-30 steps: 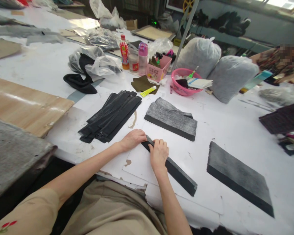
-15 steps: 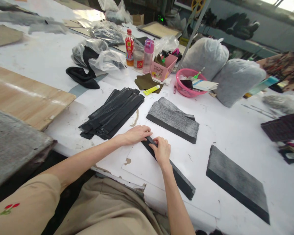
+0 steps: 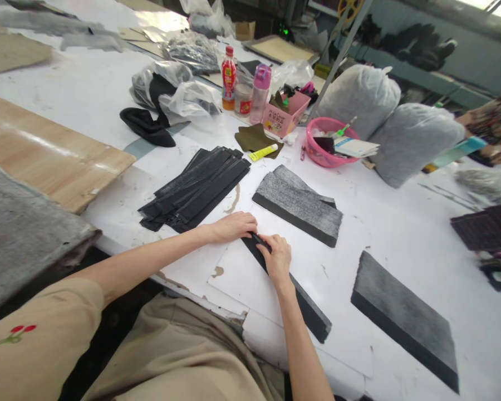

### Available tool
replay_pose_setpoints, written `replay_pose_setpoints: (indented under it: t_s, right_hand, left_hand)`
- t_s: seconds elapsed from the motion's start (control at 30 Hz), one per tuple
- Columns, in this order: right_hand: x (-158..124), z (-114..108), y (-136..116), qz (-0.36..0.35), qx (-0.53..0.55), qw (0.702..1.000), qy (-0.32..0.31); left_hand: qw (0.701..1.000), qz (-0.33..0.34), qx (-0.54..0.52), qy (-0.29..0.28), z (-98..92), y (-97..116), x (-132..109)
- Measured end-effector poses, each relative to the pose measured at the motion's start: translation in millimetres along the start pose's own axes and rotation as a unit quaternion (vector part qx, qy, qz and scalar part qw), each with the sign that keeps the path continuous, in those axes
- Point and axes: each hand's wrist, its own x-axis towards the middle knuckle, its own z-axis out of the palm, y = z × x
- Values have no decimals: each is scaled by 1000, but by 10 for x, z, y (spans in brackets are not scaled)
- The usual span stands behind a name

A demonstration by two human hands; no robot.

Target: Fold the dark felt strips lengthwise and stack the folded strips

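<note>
A long narrow black strip (image 3: 307, 303) lies diagonally on the white table, part of its long edge folded over. My left hand (image 3: 236, 227) is closed on the strip's upper left end, fingers bent together. Just to the right, my right hand (image 3: 276, 256) pinches the folded edge between thumb and fingers. Behind my left forearm is a loose pile of black strips (image 3: 200, 186). A stack of grey-topped pieces (image 3: 298, 206) with black edges sits beyond my right hand, and another grey-topped stack (image 3: 404, 320) lies farther right.
A yellow tube (image 3: 263, 152) rests on dark green scraps. Behind stand a red-capped bottle (image 3: 228, 81), a pink box (image 3: 284, 118), a pink basket (image 3: 325, 153) and full white bags (image 3: 413, 139). A wooden board (image 3: 54, 150) lies left. Part of a person shows at the far right.
The camera view has shifted slightly. Both hands stay on the strip at nearly the same place, and the folded edge between them looks darker and slightly raised.
</note>
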Motion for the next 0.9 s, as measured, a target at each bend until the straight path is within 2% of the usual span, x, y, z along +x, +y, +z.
replay_pose_setpoints:
  t_s: [0.27, 0.7, 0.9]
  right_hand:
    - [-11, -3, -2, -16, -11, 1000, -2]
    - [-66, -38, -96, -44, -70, 997, 5]
    - [-41, 67, -136, -33, -87, 995, 38]
  left_hand:
    - [1000, 13, 22, -10, 1, -20, -7]
    - [999, 30, 36, 6, 73, 15, -77]
    - [996, 74, 47, 15, 64, -165, -40]
